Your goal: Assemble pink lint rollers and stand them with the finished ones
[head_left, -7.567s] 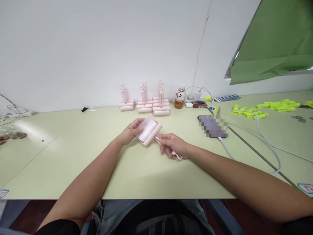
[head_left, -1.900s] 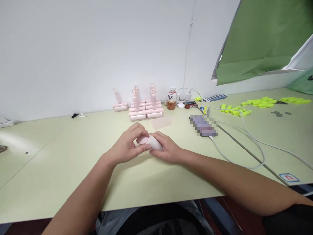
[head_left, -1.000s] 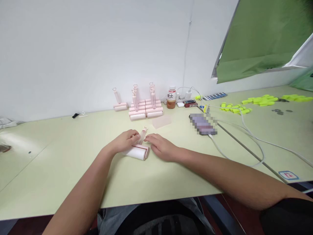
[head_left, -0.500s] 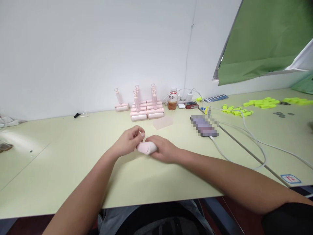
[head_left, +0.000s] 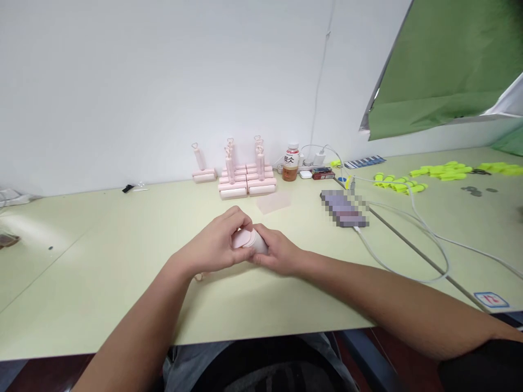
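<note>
My left hand (head_left: 214, 247) and my right hand (head_left: 280, 253) meet over the pale green table (head_left: 122, 261), both wrapped around a small pink lint roller (head_left: 247, 239). Only its rounded pink end and part of the roll show between the fingers; the handle is hidden. A translucent pink cover (head_left: 273, 203) lies flat on the table just beyond my hands.
Several pink lint rollers (head_left: 241, 177) stand stacked against the wall. Beside them are a drink bottle (head_left: 290, 162), chargers and a white cable (head_left: 412, 239). A phone (head_left: 344, 208) lies at right. Yellow-green pieces (head_left: 437, 173) are scattered far right, with green sheeting (head_left: 445, 65) above.
A second ago the roller lay on the table between my loosely resting hands. Both hands have closed around it and lifted it slightly off the surface.
</note>
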`<state>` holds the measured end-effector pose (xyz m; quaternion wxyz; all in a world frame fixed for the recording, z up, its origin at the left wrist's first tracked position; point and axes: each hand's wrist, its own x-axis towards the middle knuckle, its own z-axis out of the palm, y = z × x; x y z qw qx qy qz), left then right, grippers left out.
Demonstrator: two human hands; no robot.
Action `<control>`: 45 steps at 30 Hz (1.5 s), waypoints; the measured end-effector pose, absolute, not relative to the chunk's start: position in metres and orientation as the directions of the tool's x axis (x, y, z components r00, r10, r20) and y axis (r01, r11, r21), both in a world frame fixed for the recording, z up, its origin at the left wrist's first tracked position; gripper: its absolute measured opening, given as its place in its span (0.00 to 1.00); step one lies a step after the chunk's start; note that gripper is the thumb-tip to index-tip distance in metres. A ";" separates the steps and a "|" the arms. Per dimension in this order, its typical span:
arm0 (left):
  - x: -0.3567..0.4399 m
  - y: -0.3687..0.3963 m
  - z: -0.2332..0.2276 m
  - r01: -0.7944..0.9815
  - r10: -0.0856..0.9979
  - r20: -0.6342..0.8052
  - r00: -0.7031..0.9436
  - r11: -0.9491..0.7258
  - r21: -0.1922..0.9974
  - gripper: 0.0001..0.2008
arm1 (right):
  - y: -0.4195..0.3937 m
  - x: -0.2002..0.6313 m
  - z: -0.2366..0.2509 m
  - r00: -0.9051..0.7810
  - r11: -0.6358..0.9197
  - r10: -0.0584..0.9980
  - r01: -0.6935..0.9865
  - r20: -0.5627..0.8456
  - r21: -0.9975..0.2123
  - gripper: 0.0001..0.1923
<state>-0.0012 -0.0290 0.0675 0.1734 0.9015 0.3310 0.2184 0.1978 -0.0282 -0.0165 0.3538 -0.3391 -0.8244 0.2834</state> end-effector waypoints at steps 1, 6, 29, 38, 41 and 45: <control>-0.002 -0.029 0.071 0.550 0.695 0.248 0.675 -0.697 0.459 0.13 | -0.029 0.197 -0.017 -0.524 0.621 0.749 0.341 0.405 -0.706 0.23; -0.006 -0.020 0.079 0.604 0.777 0.085 0.624 -0.548 0.579 0.17 | -0.030 0.196 -0.019 -0.504 0.660 0.725 0.315 0.469 -0.682 0.26; -0.012 0.036 0.031 0.620 0.937 0.061 0.345 -0.276 0.734 0.08 | 0.010 0.208 -0.034 -0.117 0.323 0.945 0.198 0.305 -0.925 0.24; -0.035 0.047 0.021 0.808 0.910 0.103 0.402 -0.406 0.428 0.09 | 0.004 0.211 -0.026 -0.267 0.346 0.929 0.390 0.254 -0.854 0.25; -0.028 0.040 0.021 0.760 0.895 0.203 0.396 -0.444 0.475 0.15 | 0.004 0.213 -0.024 -0.285 0.339 0.930 0.419 0.233 -0.842 0.26; -0.017 0.024 0.021 0.585 0.851 0.228 0.474 -0.498 0.641 0.23 | 0.006 0.218 -0.023 -0.332 0.339 0.922 0.433 0.202 -0.835 0.26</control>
